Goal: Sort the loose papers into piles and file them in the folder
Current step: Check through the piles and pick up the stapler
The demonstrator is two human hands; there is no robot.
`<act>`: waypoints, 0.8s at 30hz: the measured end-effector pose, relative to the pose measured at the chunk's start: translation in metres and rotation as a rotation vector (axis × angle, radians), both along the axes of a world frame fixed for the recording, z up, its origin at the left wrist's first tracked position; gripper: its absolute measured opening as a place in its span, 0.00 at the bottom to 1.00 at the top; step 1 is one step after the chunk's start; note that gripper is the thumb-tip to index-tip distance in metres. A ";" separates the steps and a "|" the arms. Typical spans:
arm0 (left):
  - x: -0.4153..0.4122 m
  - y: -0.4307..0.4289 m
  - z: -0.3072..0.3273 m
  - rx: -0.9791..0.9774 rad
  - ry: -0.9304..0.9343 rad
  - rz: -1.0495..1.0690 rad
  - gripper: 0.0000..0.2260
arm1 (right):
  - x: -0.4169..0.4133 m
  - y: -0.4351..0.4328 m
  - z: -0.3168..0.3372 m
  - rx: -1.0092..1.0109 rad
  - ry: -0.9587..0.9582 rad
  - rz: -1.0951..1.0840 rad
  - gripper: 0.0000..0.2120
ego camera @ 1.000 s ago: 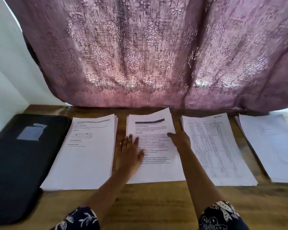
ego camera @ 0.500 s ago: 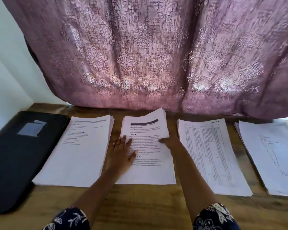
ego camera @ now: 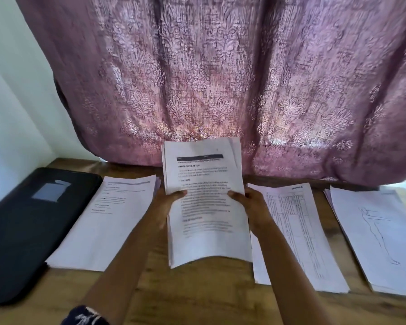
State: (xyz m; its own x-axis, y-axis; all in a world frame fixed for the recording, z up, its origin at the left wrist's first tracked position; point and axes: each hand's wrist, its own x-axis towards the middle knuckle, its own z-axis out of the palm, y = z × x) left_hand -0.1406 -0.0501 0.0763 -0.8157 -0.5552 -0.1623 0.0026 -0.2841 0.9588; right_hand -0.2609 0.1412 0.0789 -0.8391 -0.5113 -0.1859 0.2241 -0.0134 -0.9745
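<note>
A stack of printed text pages (ego camera: 206,221) is lifted off the wooden table (ego camera: 197,299), tilted up toward me. My left hand (ego camera: 165,205) grips its left edge and my right hand (ego camera: 251,205) grips its right edge, thumbs on top. Three other piles lie flat: a text pile (ego camera: 108,226) to the left, a table-form pile (ego camera: 298,233) to the right, and a figure-drawing pile (ego camera: 380,233) at far right. The black folder (ego camera: 26,231) lies shut at the far left.
A purple patterned curtain (ego camera: 220,78) hangs over the back edge of the table. A white wall (ego camera: 14,102) stands at the left. Bare wood shows along the table's front edge.
The middle stack lay flat under both hands before; now both hands grip its sides and have lifted it off the table, its top edge raised toward the curtain.
</note>
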 end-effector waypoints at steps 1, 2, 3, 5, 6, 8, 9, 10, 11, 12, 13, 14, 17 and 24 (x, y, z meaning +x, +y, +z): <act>-0.002 0.007 0.008 -0.139 0.029 0.067 0.17 | 0.001 -0.002 0.009 -0.011 0.068 -0.017 0.07; -0.002 0.016 0.015 -0.282 0.017 0.144 0.14 | 0.005 -0.004 0.019 -0.035 0.147 -0.039 0.05; 0.000 0.027 0.021 -0.395 0.014 0.211 0.14 | 0.011 -0.004 0.026 -0.039 0.238 -0.075 0.04; 0.006 0.049 0.018 -0.549 0.016 0.309 0.24 | 0.026 -0.004 0.026 0.012 0.434 -0.167 0.06; 0.010 0.060 0.014 -0.589 0.001 0.328 0.28 | 0.032 -0.004 0.017 0.058 0.497 -0.209 0.06; 0.015 0.073 -0.003 -0.634 -0.088 0.289 0.29 | 0.041 -0.004 -0.011 0.138 0.492 -0.248 0.01; 0.016 0.076 -0.014 -0.644 -0.179 0.241 0.28 | 0.042 -0.005 -0.025 0.168 0.441 -0.258 0.03; 0.017 0.077 -0.026 -0.660 -0.244 0.209 0.32 | 0.044 -0.005 -0.038 0.187 0.401 -0.268 0.05; 0.018 0.075 -0.032 -0.693 -0.270 0.187 0.36 | 0.045 -0.004 -0.043 0.173 0.386 -0.284 0.04; 0.018 0.072 -0.034 -0.704 -0.256 0.214 0.35 | 0.044 -0.003 -0.044 0.136 0.393 -0.294 0.02; 0.017 0.074 -0.027 -0.722 -0.169 0.273 0.27 | 0.043 -0.002 -0.038 0.103 0.406 -0.297 0.03; 0.016 0.074 -0.022 -0.747 -0.088 0.321 0.18 | 0.041 -0.001 -0.034 0.077 0.414 -0.309 0.04; 0.017 0.074 -0.024 -0.775 -0.052 0.305 0.11 | 0.035 0.002 -0.032 0.081 0.404 -0.324 0.06; 0.024 0.080 -0.044 -0.628 -0.249 0.202 0.12 | 0.040 -0.003 -0.052 0.086 0.228 -0.274 0.11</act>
State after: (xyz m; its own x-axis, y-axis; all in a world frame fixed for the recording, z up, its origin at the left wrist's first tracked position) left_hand -0.1169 0.0302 0.0328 -0.6673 -0.7415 0.0696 -0.2439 0.3059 0.9203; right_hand -0.2208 0.1380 0.0271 -0.9675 -0.2528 -0.0110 0.0005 0.0416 -0.9991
